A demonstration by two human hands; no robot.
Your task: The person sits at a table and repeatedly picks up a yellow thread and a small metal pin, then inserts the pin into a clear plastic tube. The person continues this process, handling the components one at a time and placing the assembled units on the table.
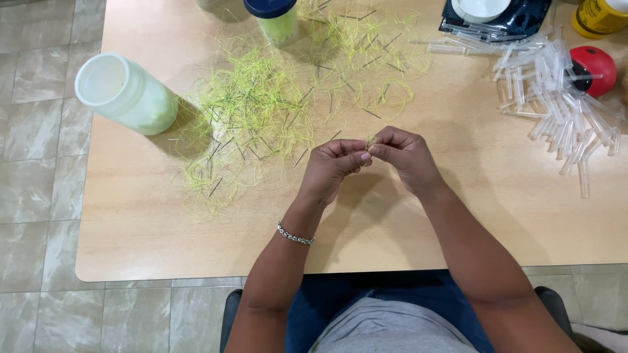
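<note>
My left hand (330, 168) and my right hand (404, 155) meet fingertip to fingertip above the wooden table (163, 229). Between them they pinch a small tuft of yellow-green thread (370, 141). A silver bracelet (294, 235) circles my left wrist. Just beyond and left of my hands lies a loose spread of yellow-green threads (261, 104) mixed with several thin dark needles. A pile of several clear plastic tubes (562, 104) lies at the right, away from both hands.
A translucent white jar (124, 95) lies on its side at the left. A blue-lidded jar (275, 19) stands at the back. A dark tray (517, 16), a yellow container (598, 16) and a red round object (595, 68) sit at the back right. Tiled floor surrounds the table.
</note>
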